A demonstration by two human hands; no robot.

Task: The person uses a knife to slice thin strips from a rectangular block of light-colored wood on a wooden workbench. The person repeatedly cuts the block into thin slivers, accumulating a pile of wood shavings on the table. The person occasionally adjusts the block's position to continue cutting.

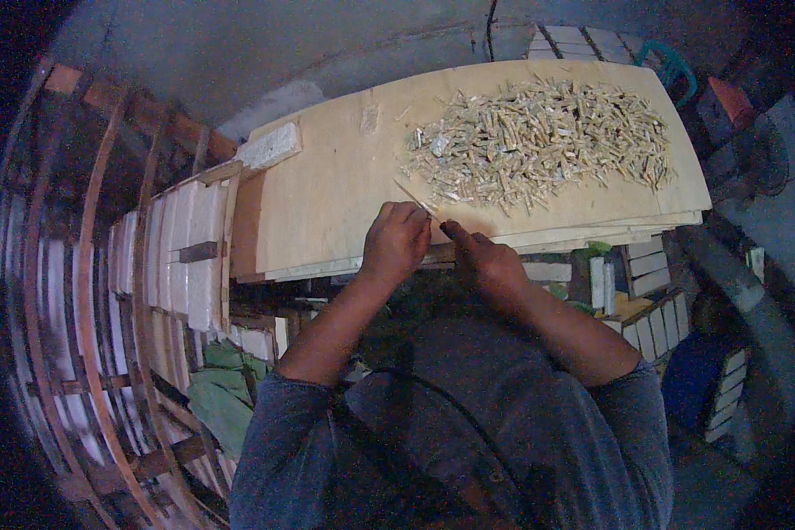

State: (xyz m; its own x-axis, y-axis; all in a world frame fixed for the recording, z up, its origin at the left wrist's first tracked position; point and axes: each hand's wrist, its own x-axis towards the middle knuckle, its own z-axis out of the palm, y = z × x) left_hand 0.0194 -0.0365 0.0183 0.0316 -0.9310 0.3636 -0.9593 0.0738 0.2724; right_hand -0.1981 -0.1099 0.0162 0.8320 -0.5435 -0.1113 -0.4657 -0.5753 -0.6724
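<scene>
My left hand (396,240) is closed around a thin pale stick (412,196) whose tip pokes out above the knuckles toward the upper left. My right hand (481,258) sits just beside it, fingers pinched at the stick's lower end near the front edge of a pale plywood board (327,194). A wide heap of several small pale sticks (539,141) lies on the board, just beyond both hands.
A whitish block (269,146) rests on the board's left corner. Trays of pale bars (190,256) stand on a curved wooden rack (88,291) at left. More stacked pale bars (654,309) are at lower right, green cloth (221,393) at lower left.
</scene>
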